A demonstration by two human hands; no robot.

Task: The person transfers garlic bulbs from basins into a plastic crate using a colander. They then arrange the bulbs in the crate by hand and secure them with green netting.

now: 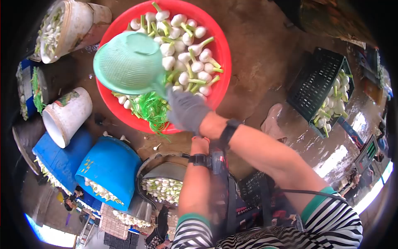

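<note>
While the right grip point(185, 108) wraps the handle point(159, 86) of the colander point(130, 62), held base-up over the tub point(224, 54) on its nine o'clock side, the head view hides the left grip; its state cannot be told. Likely light, stiff and slippery if wet, the colander seems best held at its four o'clock handle.

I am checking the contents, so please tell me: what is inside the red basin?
The red basin holds garlic bulbs with green stems and tangled green strings. The green colander hides part of it; what lies beneath cannot be seen.
</note>
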